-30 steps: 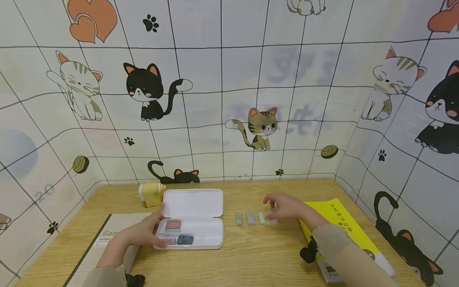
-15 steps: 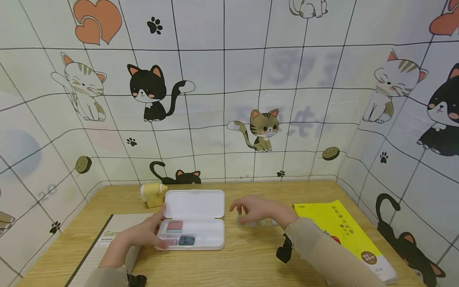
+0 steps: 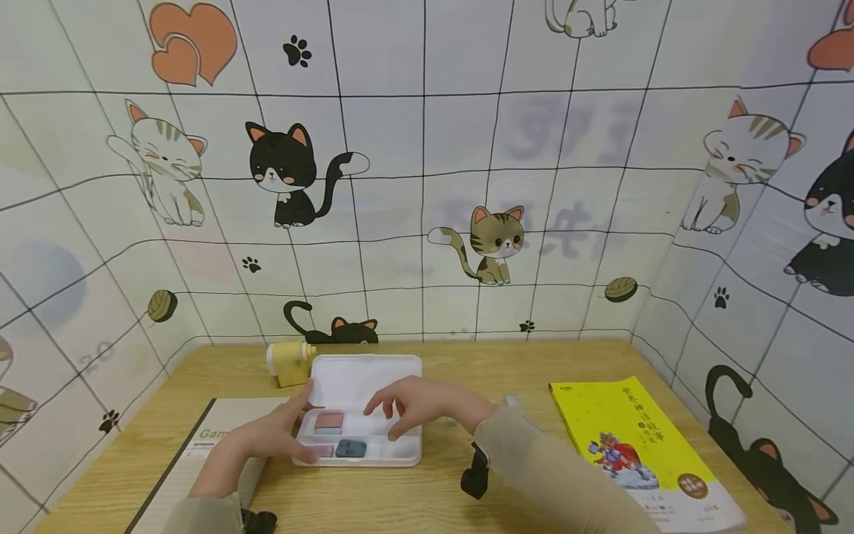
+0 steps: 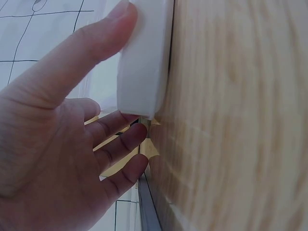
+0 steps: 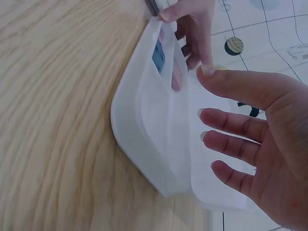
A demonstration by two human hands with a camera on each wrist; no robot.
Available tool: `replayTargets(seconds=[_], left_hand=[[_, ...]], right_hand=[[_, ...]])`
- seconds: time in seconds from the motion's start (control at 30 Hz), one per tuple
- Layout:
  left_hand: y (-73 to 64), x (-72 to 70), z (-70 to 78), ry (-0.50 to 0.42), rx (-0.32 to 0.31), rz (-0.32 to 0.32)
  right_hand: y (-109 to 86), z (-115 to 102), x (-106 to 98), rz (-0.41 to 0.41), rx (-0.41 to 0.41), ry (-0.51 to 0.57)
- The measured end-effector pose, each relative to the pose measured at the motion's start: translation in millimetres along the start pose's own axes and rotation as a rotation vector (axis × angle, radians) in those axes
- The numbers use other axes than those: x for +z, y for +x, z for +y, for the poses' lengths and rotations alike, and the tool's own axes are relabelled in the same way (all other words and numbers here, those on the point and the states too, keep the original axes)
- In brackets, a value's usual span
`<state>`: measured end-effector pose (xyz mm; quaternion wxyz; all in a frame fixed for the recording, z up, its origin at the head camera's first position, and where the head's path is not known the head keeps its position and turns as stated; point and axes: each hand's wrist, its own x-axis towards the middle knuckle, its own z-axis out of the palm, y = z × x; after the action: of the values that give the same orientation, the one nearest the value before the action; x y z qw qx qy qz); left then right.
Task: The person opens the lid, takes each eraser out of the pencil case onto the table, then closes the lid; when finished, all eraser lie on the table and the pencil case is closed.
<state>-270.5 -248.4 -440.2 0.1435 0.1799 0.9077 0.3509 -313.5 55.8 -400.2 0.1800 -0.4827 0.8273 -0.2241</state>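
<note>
A white plastic pencil case (image 3: 400, 456) lies with its lid (image 3: 365, 367) raised. My left hand (image 3: 270, 434) holds its left end, thumb at the front corner and fingers at the back. Inside sit a pink and pale-blue eraser (image 3: 329, 424), a dark blue block (image 3: 351, 449) and a small pink block (image 3: 323, 451). Over the right half of the case hovers my right hand (image 3: 416, 404), its fingers loosely bent. In the right wrist view nothing shows between those fingers. One small pale block (image 3: 451, 421) peeks out beside the right wrist; the arm hides the others.
To the left lies a notebook (image 3: 200, 452), partly under the left arm. A yellow book (image 3: 620, 437) is at the right. Behind the case's left side stands a yellow object with a white end (image 3: 288, 363). The wooden table (image 3: 507, 360) meets a cat-patterned wall cloth.
My right hand has moved left, from the row of small pale blocks to above the case. My left hand keeps its place at the case's left end.
</note>
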Motion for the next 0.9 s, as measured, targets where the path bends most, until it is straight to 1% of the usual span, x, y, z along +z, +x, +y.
replayTargets(seconds=[0.1, 0.2, 0.4, 0.67, 0.9], left_hand=[[0.8, 0.4, -0.4, 0.003, -0.015, 0.001], [1.1, 0.5, -0.9, 0.004, -0.02, 0.001], [0.7, -0.2, 0.3, -0.006, -0.017, 0.001], [1.5, 0.0, 1.5, -0.008, -0.012, -0.007], [-0.7, -1.3, 2.6, -0.012, -0.012, -0.009]], right_hand=[[11.5, -2.6, 7.0, -0.022, -0.034, 0.0], [22.1, -4.4, 14.0, -0.043, -0.048, -0.013], [37.5, -10.0, 23.4, -0.092, -0.031, -0.041], [48.3, -13.2, 29.2, -0.131, 0.015, -0.141], [54.0, -14.9, 30.7, -0.148, 0.006, -0.178]])
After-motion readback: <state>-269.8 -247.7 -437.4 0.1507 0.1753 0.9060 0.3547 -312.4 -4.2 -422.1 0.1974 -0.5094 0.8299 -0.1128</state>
